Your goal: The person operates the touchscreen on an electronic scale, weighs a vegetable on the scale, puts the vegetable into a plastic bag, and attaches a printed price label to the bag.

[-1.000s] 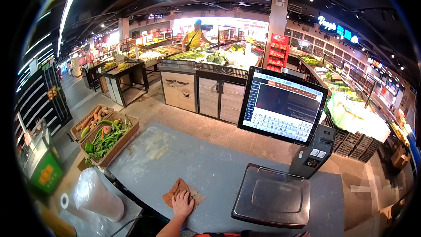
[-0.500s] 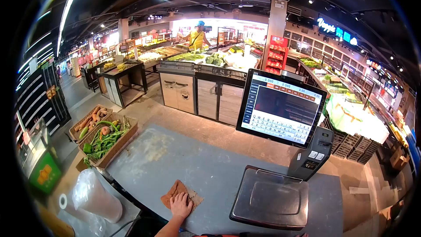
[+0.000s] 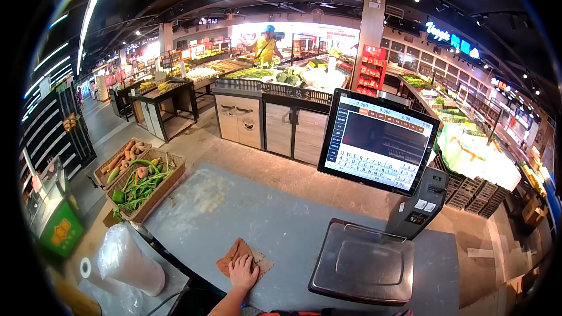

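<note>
My left hand [image 3: 243,271] lies flat on a brown cloth [image 3: 230,259], its fingers spread and pressing the cloth against the grey counter top [image 3: 272,210]. A paler, worn-looking patch of the cloth shows to the right of the fingers. Of my right hand [image 3: 404,313], only a sliver appears at the bottom edge, below the scale, and its fingers cannot be made out. Between the two hands, on the right part of the counter, sits a weighing scale with a dark metal pan [image 3: 363,262].
A touch screen [image 3: 377,140] rises behind the scale on a dark post [image 3: 417,210]. At the counter's left end are wicker baskets of green vegetables [image 3: 146,184] and carrots [image 3: 124,158]. Rolls of plastic bags [image 3: 132,263] stand lower left. A person in yellow [image 3: 265,50] is among the produce stands.
The view has shifted very slightly. My left hand stays in the same place on the cloth. The distant person in yellow has moved a little.
</note>
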{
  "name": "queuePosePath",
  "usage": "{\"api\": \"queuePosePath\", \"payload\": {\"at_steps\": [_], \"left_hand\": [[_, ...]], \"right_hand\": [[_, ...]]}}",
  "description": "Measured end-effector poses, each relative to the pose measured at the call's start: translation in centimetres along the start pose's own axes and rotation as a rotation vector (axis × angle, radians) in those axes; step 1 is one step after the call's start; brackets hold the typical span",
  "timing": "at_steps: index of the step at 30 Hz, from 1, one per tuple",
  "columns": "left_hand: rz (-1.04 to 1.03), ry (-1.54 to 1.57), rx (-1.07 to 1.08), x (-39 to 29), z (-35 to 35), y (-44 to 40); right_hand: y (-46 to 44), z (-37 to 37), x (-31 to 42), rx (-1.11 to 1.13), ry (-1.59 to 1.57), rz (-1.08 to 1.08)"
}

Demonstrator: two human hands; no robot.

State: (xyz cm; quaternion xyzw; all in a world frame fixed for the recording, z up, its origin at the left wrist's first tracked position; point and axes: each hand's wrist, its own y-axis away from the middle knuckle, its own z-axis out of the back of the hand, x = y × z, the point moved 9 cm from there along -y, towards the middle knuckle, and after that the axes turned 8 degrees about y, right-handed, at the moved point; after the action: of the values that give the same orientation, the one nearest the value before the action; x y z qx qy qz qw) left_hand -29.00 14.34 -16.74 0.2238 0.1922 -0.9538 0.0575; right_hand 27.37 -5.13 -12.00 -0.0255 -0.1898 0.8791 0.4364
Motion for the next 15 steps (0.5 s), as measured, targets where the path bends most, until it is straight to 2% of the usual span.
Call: {"api": "queuePosePath", "payload": {"at_steps": [15], "left_hand": [[0.000,-0.005,-0.011,-0.1,0.2,0.0]], "right_hand": [[0.0,0.4,0.5,0.008,0.001,0.003]]}}
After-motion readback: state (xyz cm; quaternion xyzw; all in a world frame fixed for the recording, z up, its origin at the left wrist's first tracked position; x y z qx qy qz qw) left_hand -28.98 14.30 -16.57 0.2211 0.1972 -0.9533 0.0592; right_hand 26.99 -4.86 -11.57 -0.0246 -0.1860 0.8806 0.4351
